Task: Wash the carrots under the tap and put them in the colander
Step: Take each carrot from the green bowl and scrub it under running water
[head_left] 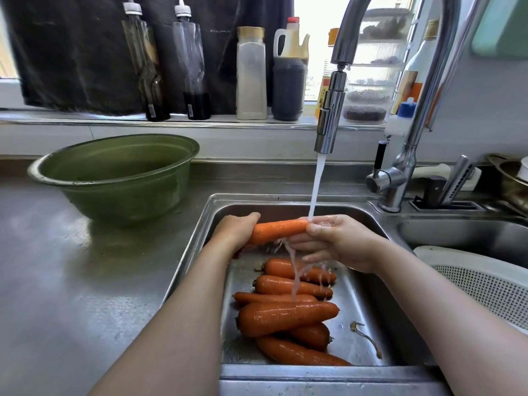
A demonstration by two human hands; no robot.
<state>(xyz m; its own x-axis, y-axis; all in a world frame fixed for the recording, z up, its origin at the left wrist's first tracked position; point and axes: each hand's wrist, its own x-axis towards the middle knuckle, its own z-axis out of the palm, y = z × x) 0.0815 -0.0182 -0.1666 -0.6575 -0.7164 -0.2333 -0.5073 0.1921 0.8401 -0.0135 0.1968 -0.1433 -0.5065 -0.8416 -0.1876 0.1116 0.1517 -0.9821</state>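
I hold one orange carrot (275, 230) level over the steel sink (200, 230), under the running tap (328, 121). My left hand (237, 228) grips its thick end. My right hand (334, 241) curls round its other end, where the water stream (315, 190) lands and runs off. Several more carrots (285, 312) lie piled on the sink floor below. The white perforated colander (485, 284) sits in the right basin, partly cut off by the frame edge.
A green bowl (114, 172) stands on the steel counter (57, 281) to the left. Bottles and jars (251, 75) line the window ledge behind. The tap lever (380, 178) and a knife holder (445, 195) are at the back right.
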